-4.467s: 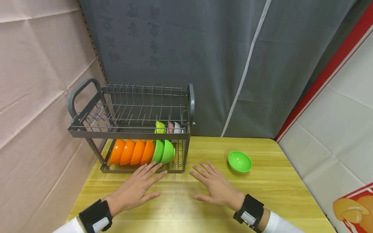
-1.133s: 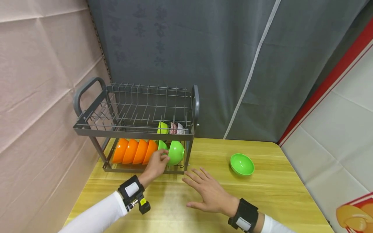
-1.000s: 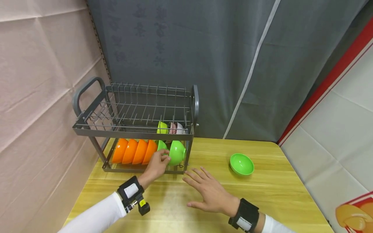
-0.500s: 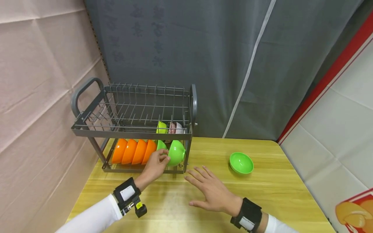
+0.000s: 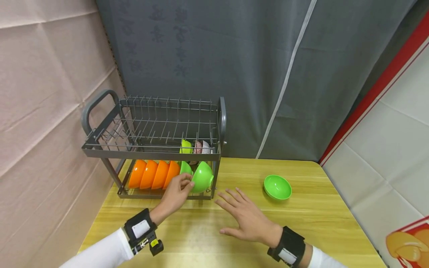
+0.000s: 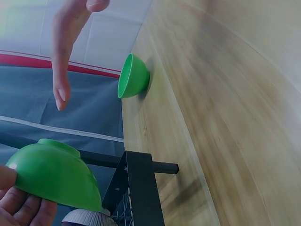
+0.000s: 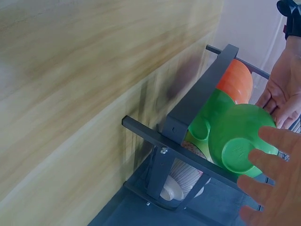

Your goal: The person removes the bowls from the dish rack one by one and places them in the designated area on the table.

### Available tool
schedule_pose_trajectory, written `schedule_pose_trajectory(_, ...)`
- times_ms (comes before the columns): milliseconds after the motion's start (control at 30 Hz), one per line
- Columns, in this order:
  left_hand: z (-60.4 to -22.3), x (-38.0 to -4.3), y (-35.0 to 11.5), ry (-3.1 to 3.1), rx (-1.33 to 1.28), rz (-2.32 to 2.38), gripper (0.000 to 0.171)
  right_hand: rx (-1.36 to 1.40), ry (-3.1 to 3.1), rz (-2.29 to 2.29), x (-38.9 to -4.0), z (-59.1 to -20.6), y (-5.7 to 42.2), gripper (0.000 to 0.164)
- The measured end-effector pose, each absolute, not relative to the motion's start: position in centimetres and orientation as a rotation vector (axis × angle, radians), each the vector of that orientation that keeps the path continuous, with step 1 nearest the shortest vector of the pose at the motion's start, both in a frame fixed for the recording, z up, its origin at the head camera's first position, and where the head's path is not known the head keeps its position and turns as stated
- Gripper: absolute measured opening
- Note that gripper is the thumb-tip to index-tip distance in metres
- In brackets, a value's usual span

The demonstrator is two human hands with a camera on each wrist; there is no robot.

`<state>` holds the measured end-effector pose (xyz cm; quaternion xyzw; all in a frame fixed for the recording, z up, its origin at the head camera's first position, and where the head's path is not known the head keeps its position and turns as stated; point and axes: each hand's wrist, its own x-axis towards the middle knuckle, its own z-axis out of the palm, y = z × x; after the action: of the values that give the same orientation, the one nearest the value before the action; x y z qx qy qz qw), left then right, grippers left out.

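Note:
My left hand [image 5: 175,191] pinches the rim of a green bowl [image 5: 202,177] at the right end of the dish rack's lower tier. In the left wrist view the thumb lies on the outside of that bowl [image 6: 51,172], with the fingers at its rim. Beside it in the rack stands another green bowl [image 5: 185,168], partly hidden by the hand, then a row of several orange bowls [image 5: 149,175] on edge. My right hand [image 5: 249,219] hovers over the table with fingers spread, holding nothing. To its upper right, one more green bowl [image 5: 277,187] sits upright on the table.
The two-tier dark metal dish rack [image 5: 147,153] stands at the back left of the wooden table [image 5: 318,219]. Behind the lower tier's front bowls are a lime bowl [image 5: 186,146] and a white ribbed bowl [image 5: 206,147]. A grey curtain [image 5: 248,74] hangs at the back.
My left hand moved from flat beside the rack to grasp the end green bowl, parting it from its neighbour. Lately the bowl has tilted and come slightly nearer; the right hand shifted a little right.

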<state>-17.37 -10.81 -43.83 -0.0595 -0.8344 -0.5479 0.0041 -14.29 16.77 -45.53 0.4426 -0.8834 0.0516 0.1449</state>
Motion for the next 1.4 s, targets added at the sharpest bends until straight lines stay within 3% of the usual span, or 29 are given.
schedule_pose_trajectory(867,-43.1,-14.7,-12.8,-2.606,-0.460,-1.241,0.021,1.243,-2.556,0.143,-14.5,-44.1,16.9,0.084)
schedule_pose_trajectory(1200,-43.8,-14.1,-13.7,-2.556,-0.648,-0.989,0.022,1.253,-2.572,0.159,-14.5,-43.6,16.8,0.072)
schedule_pose_trajectory(1400,-43.6,-14.0,-14.2,-2.545,-0.703,-0.921,0.022,1.260,-2.562,0.169,-14.4,-43.2,16.5,0.073)
